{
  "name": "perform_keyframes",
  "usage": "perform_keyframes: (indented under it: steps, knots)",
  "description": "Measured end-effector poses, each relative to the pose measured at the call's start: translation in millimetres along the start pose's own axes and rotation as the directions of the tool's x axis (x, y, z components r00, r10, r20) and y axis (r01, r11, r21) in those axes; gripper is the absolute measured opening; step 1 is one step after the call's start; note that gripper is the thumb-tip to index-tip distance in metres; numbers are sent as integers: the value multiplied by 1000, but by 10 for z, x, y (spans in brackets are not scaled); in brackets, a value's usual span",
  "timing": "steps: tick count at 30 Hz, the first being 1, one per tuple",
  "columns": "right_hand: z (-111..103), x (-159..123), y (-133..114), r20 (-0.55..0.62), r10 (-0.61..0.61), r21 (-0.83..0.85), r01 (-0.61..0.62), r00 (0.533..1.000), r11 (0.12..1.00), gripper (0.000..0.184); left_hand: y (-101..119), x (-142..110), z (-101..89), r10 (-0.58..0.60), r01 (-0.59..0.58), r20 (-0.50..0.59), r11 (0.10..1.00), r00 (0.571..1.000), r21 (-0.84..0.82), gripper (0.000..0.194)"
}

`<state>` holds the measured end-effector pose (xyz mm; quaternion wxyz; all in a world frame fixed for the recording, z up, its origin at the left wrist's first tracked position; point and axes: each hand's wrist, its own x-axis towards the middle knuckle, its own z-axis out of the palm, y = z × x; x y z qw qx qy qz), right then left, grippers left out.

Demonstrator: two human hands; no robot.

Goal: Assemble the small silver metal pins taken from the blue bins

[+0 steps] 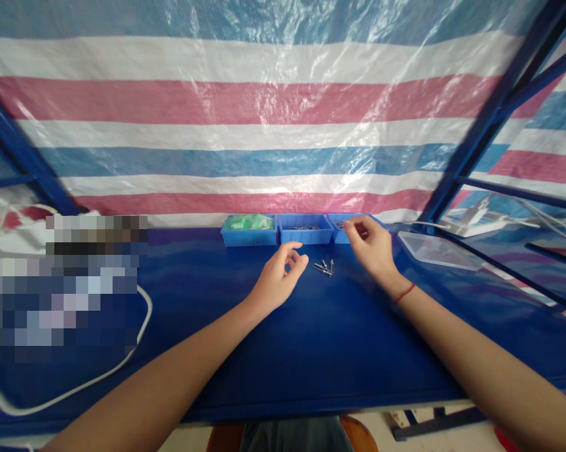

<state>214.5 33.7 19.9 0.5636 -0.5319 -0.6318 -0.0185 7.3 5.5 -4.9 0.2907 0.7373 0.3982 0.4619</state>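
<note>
My left hand is held over the blue tabletop with its fingers curved and the thumb apart, and nothing shows in it. Just to its right lies a small loose pile of thin silvery metal fasteners, like screws or rivets. My right hand, with a red string at the wrist, is at the front of the right blue bin and partly covers it. Its thumb and fingertips are pinched together; whatever they may hold is too small to make out. The middle blue bin contains more metal fasteners.
A left blue bin holds green packets. On the right lies a translucent plastic lid, near a white device with cables. A white cable loops across the left side beside a blurred-out area. Blue metal posts frame the striped sheet behind.
</note>
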Motion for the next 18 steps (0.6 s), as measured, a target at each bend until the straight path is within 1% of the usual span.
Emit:
perform_keyframes:
  steps: [2,3,4,6,8,10,12,13,14,15,16,18]
  knots:
    - [-37,120,226,-152,-2,-131,-18,988,991,25,10,0,1,-9,8,23,1000,1000,11,30]
    - [-56,165,337,-193,-23,-204,-17,981,979,25,15,-1,2,-12,12,34,1000,999,17,29]
    - [-73,198,442,-199,-39,-271,-17,979,962,26,18,-1,4,-17,16,44,1000,999,24,29]
    - [-92,226,618,-141,-31,-387,-26,990,922,26,22,-2,8,-27,25,61,999,998,32,28]
    - [-92,219,720,-79,3,-464,-39,997,885,27,23,-1,11,-44,42,69,999,997,30,29]
    - [-77,199,724,-65,-2,-497,-31,998,867,28,24,-1,13,-67,65,70,998,995,25,29]
    - [-56,174,629,-44,-58,-475,30,997,880,25,25,0,11,-84,83,75,996,994,22,28]
    - [-46,157,553,3,-91,-439,83,996,895,22,24,0,10,-87,85,82,996,993,20,27]
    - [-36,136,466,80,-122,-383,143,989,913,20,21,1,9,-86,85,89,996,992,17,27]
    - [-28,110,374,185,-151,-309,204,971,929,18,16,1,8,-83,83,93,997,992,11,27]
    - [-22,77,282,306,-178,-225,252,935,941,17,9,2,6,-81,81,97,997,992,3,27]
    - [-10,1,123,524,-217,-84,304,824,949,16,-8,4,4,-82,83,99,996,992,-12,28]
